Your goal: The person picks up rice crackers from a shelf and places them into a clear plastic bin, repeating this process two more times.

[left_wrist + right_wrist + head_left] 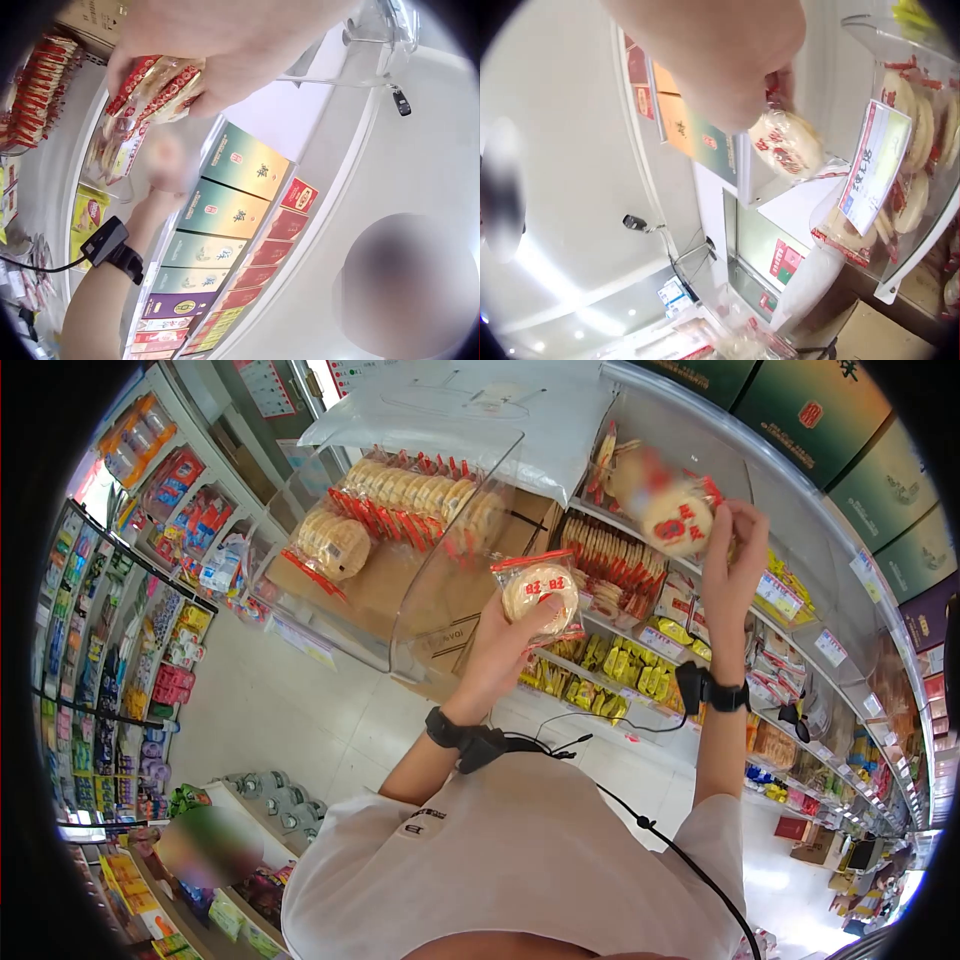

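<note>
The left hand (497, 645) grips clear packets of round white crackers (541, 596) with red print, its thumb across the front one. In the left wrist view, red packet edges (161, 86) show stacked between thumb and fingers. Up at the right, the right hand (735, 565) pinches another cracker packet (678, 523) by its edge, above a shelf compartment. That packet (786, 146) hangs from the fingers of the right hand (720, 56) in the right wrist view.
An acrylic bin (400, 575) to the left holds rows of cracker packets (410, 495) on cardboard. Packed compartments (612, 555) and yellow packets (640, 670) lie at centre right. Green boxes (812, 410) stand behind. A black cable (640, 820) crosses the shirt.
</note>
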`<action>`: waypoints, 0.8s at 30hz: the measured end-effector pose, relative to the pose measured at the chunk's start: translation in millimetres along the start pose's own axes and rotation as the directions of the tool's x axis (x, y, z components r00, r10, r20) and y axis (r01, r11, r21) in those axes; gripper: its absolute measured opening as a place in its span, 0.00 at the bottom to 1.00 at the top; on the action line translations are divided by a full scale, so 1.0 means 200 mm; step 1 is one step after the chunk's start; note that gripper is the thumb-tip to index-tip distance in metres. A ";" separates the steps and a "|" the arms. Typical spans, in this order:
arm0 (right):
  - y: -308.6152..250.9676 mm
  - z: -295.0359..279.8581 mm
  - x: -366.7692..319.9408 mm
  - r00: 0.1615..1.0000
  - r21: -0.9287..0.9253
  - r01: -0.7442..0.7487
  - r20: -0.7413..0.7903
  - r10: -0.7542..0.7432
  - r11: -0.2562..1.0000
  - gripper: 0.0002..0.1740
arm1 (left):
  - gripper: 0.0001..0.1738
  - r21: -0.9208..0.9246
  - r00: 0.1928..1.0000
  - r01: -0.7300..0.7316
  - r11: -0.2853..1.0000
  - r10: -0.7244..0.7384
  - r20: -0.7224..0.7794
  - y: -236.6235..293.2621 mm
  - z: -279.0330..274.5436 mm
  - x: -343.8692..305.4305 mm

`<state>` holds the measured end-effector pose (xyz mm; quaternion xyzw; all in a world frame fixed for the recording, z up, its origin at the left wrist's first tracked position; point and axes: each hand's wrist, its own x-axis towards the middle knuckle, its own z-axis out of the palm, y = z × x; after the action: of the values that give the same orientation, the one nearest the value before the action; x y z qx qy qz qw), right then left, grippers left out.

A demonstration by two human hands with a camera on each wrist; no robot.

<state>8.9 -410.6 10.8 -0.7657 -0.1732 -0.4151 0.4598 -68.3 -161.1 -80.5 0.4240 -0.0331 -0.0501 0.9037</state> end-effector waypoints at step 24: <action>-0.26 0.19 -0.36 0.883 0.244 -0.068 0.466 -0.055 0.967 0.14 | 0.33 0.147 0.844 0.414 0.898 -0.440 0.307 0.02 0.03 0.00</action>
<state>-48.9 -343.1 -26.4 -0.7787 -0.3280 -0.1906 0.4997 -69.2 -163.1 -74.8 0.4395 -0.0917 -0.3194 0.8345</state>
